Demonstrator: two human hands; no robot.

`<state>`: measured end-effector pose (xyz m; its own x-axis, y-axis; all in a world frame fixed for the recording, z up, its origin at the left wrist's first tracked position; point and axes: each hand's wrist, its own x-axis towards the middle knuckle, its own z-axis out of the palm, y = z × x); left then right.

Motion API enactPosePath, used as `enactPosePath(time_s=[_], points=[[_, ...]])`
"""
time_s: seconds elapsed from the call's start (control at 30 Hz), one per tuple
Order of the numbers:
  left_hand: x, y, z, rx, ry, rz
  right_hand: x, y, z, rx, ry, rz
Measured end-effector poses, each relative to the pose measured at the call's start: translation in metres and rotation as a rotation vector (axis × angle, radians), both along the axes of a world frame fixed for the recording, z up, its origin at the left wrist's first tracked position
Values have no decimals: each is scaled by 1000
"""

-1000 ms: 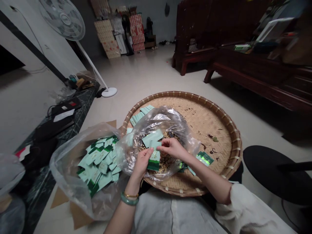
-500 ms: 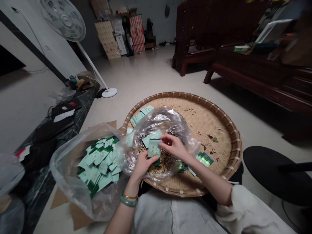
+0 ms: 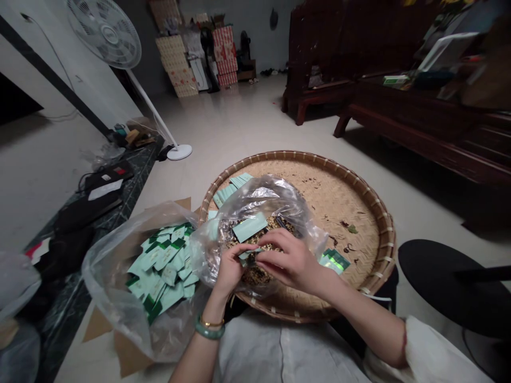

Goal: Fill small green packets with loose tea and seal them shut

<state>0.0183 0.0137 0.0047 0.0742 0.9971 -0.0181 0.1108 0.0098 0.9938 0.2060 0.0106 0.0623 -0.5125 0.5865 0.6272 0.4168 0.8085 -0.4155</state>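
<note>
My left hand (image 3: 229,270) and my right hand (image 3: 288,259) both pinch a small green sachet (image 3: 248,255), held flat over a clear plastic bag (image 3: 265,199) of loose dried tea. The bag lies in a round woven bamboo tray (image 3: 361,194) on my lap. A pale green sachet (image 3: 249,226) rests on the tea just beyond my fingers. More green sachets (image 3: 334,259) lie on the tray right of my right wrist, and a fanned row of pale sachets (image 3: 230,187) sits at the tray's far left.
A second clear bag (image 3: 120,298) holding several green sachets sits on cardboard to my left. A standing fan (image 3: 107,33), a dark low shelf with a power strip (image 3: 107,178), dark wooden furniture (image 3: 399,90) and a black stool (image 3: 451,284) surround me.
The sachet went from upright in my left hand to lying flat, low over the tea. My right hand came down and forward over it, and both hands now pinch it.
</note>
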Motion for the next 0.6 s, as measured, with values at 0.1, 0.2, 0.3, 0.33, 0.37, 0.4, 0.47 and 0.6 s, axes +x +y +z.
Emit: enactPosePath(time_s=[0.1,0.2,0.3,0.33,0.37,0.4,0.47,0.6], points=[[0,0,-6,41,46,12,-4,2,3,-63,-164,-75],[-1,-1,-12,80,172,15,-9,6,3,-207,-389,-145],[-3,-3,-14,116,280,-18,-13,10,0,-331,-547,-130],[-3,-3,-13,124,303,-30,-14,12,-3,-361,-568,-124],[-4,-4,-13,129,320,-39,-16,14,-5,-391,-576,-121],[-5,-4,-13,133,333,-45,-17,15,-8,-418,-575,-122],[-7,-5,-14,135,354,-51,-18,19,-16,-462,-540,-127],[-9,-8,-16,132,402,-59,-19,25,-33,-491,-412,-111]])
